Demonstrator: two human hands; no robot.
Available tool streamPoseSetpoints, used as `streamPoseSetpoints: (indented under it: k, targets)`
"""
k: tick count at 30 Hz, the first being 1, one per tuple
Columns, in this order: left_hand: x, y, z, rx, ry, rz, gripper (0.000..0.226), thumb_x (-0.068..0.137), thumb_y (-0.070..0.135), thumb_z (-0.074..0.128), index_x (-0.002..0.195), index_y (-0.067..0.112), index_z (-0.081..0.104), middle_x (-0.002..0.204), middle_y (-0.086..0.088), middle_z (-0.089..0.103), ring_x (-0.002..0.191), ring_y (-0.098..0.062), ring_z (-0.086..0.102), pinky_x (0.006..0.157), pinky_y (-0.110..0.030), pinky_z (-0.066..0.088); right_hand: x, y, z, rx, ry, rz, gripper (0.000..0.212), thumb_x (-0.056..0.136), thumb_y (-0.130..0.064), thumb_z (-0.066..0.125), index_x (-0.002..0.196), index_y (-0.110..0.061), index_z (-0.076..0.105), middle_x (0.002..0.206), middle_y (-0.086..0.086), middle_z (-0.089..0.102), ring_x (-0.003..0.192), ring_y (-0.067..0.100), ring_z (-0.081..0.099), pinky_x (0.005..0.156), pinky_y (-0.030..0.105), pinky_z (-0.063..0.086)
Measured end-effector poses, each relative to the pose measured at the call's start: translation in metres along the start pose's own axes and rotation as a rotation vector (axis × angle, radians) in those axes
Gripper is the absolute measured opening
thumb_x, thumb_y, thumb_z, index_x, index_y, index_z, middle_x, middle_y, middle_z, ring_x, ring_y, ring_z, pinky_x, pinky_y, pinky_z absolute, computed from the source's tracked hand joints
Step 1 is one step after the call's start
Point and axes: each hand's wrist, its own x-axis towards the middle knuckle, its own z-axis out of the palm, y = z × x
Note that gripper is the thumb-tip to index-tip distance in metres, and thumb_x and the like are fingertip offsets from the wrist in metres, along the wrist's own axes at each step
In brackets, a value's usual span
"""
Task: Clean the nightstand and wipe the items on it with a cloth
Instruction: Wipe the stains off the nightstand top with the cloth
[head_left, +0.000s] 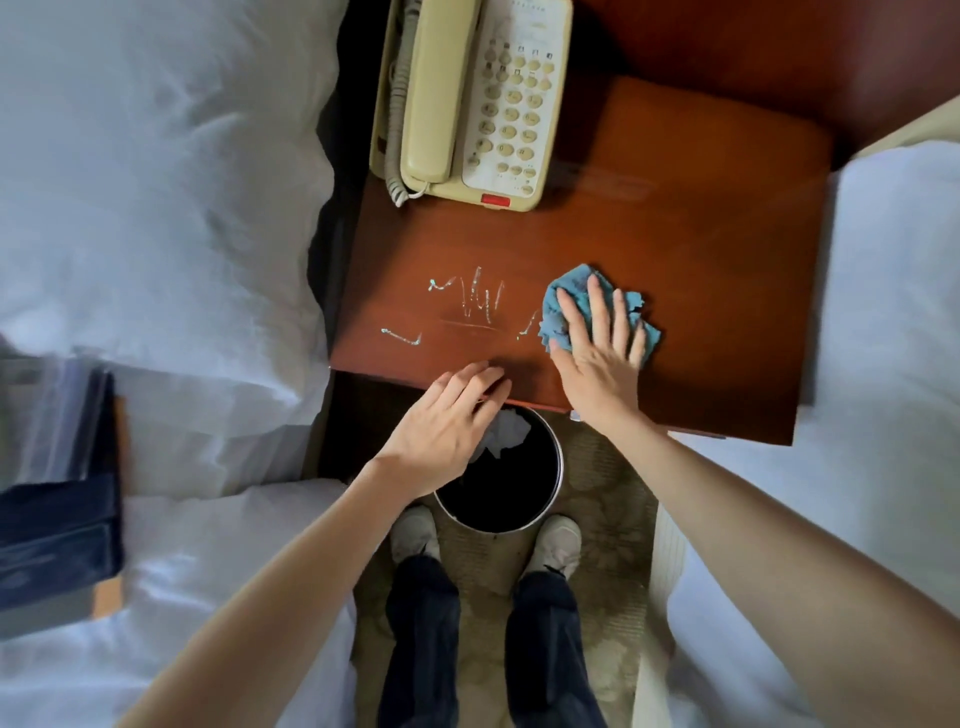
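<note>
Right hand (597, 358) flat on bunched cloth (571, 278), fingers straight, pointing back. Left hand (447, 421) loose on nightstand (675, 260) edge, holds nothing. Phone's (467, 104) long side runs front to back.

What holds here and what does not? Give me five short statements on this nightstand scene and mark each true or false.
1. The right hand presses flat on the blue cloth on the nightstand. True.
2. The handset lies off the telephone. False: it rests in its cradle.
3. White streaks mark the wood left of the cloth. True.
4. The left hand holds a spray bottle. False: it holds nothing; its fingers are at the nightstand's front edge.
5. The bin below is empty. False: crumpled white paper lies in it.
</note>
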Motion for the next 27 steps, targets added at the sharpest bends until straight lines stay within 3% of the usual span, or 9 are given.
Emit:
streamPoseSetpoints:
  k: [4,11,18,27]
  targets:
    - [-0.022,-0.001,0.002,-0.115,0.020,-0.123,0.058,0.081,0.007,0.031,0.138,0.003,0.042,0.143,-0.019,0.040,0.137,-0.034,0.031,0.109,-0.046,0.033,-0.007,-0.018,0.003,0.016,0.005,0.096,0.061,0.094,-0.046,0.036,0.149,-0.036,0.011,0.160,0.002,0.008,0.145,0.031,0.007,0.113,0.054,0.010]
    - [-0.051,-0.025,-0.002,-0.140,0.101,-0.331,0.055,0.074,-0.002,0.054,0.130,-0.003,0.052,0.135,-0.023,0.050,0.128,-0.039,0.046,0.105,-0.047,0.039,-0.010,-0.058,0.006,0.033,0.028,0.153,0.060,0.096,-0.046,0.034,0.149,-0.033,0.011,0.160,0.003,0.006,0.145,0.032,0.007,0.112,0.056,0.009]
    - [-0.080,-0.050,-0.001,-0.125,0.083,-0.466,0.065,0.070,-0.003,0.061,0.134,-0.002,0.048,0.138,-0.026,0.046,0.126,-0.042,0.045,0.104,-0.049,0.039,0.009,-0.107,0.008,0.019,0.056,0.031,0.058,0.095,-0.048,0.031,0.149,-0.032,0.017,0.159,0.005,0.012,0.145,0.034,0.011,0.112,0.056,0.010]
    - [-0.079,-0.061,-0.009,-0.394,0.316,-0.581,0.046,0.080,-0.006,0.048,0.125,0.001,0.055,0.128,-0.016,0.054,0.116,-0.032,0.053,0.098,-0.039,0.042,0.049,-0.150,0.007,-0.026,0.041,-0.292,0.056,0.093,-0.044,0.029,0.147,-0.035,0.019,0.159,-0.001,0.010,0.145,0.029,0.010,0.113,0.054,0.007]
